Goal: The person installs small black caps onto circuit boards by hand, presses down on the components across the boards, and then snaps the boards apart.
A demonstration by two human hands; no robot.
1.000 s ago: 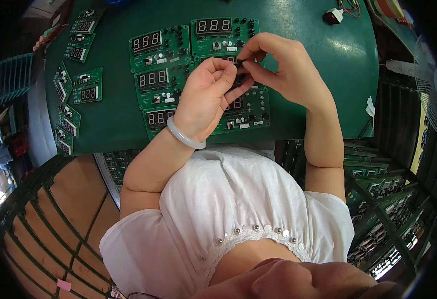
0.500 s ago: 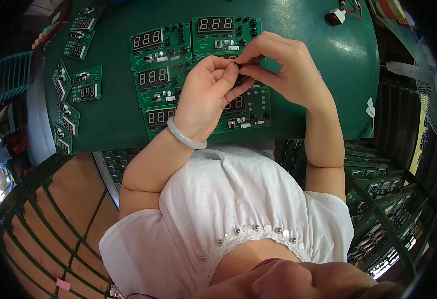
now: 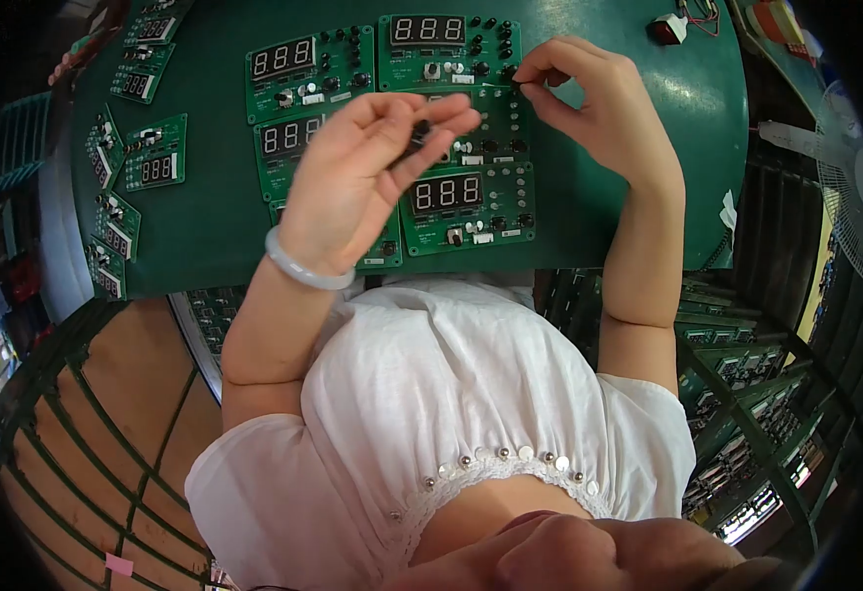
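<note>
My left hand point(image 3: 367, 163), a pale bangle on its wrist, hovers over the left column of circuit boards. Small black caps point(image 3: 421, 128) lie in its curled fingers. My right hand point(image 3: 589, 108) pinches a small dark cap point(image 3: 517, 86) between thumb and forefinger. That pinch is at the upper right corner of the middle right board point(image 3: 505, 126), which my left fingers partly cover. Black caps stand on the top right board point(image 3: 400, 77) and the top left board point(image 3: 266, 103). On the bottom right board point(image 3: 421, 234), the button spots at the right look pale.
More display boards point(image 3: 156, 170) lie along the left side of the green table point(image 3: 638, 89). A red and white switch point(image 3: 666, 30) with wires sits at the far right. Beyond the right edge stands a fan point(image 3: 845, 148). Racks of boards point(image 3: 746, 394) are below the table.
My hands have come apart. The left has moved left with the black caps, and the right has shifted slightly right and up to the middle right board's corner.
</note>
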